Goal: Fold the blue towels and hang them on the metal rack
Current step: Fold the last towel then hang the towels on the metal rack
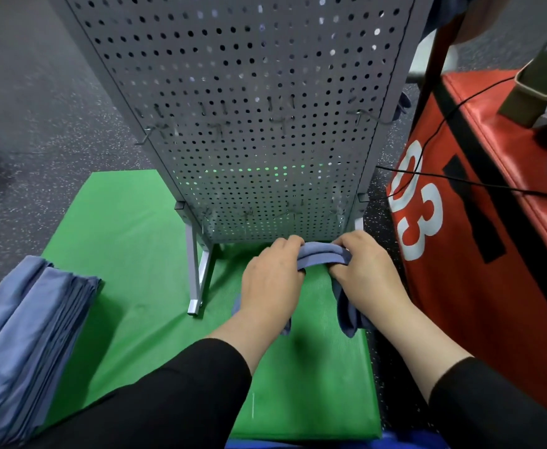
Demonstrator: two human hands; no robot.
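Observation:
A folded blue towel (322,256) is held between both hands just below the bottom edge of the grey perforated metal rack (249,124). My left hand (272,280) grips its left end and my right hand (363,270) grips its right end. The towel's loose ends hang down beneath my wrists over the green mat (129,254). Thin wire hooks (150,132) stick out of the rack at mid height and near its bottom. A stack of blue towels (29,335) lies at the lower left.
A red padded box (492,254) marked 03 stands close on the right, with black cables across it and a grey-green container (538,89) on top. The rack's metal foot (197,286) rests on the mat. Speckled dark floor lies to the left.

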